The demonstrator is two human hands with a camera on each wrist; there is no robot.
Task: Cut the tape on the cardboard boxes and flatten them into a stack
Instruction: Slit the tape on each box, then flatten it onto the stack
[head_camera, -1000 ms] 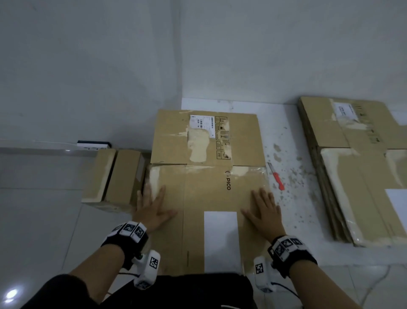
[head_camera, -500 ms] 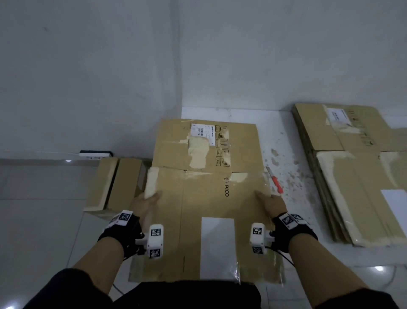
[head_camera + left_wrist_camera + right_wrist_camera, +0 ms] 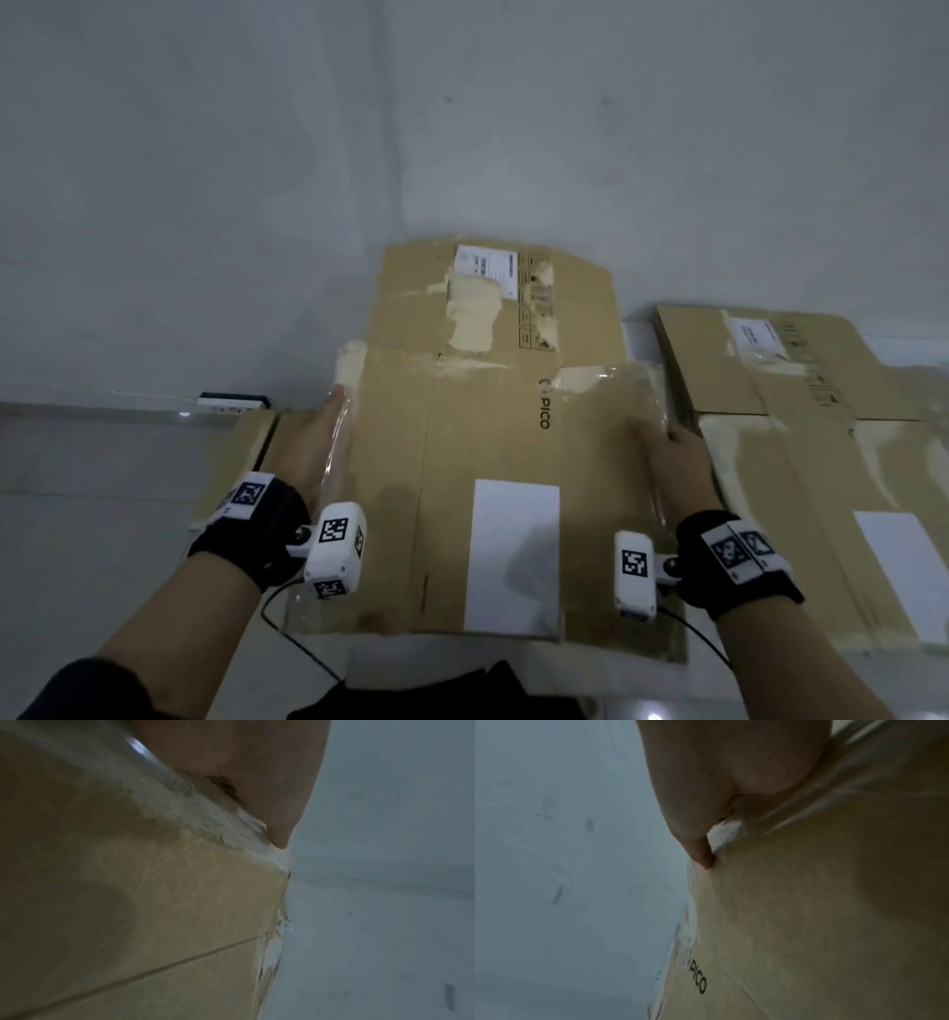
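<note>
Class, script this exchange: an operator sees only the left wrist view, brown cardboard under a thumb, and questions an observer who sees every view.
Operator: What is the other hand doing?
Observer: The right hand grips the right edge of the same flattened brown cardboard box, opposite the left hand.
Operator: Is there a stack yet?
Observer: Yes. A stack of flattened brown cardboard boxes lies on the floor to the right of the held box.
</note>
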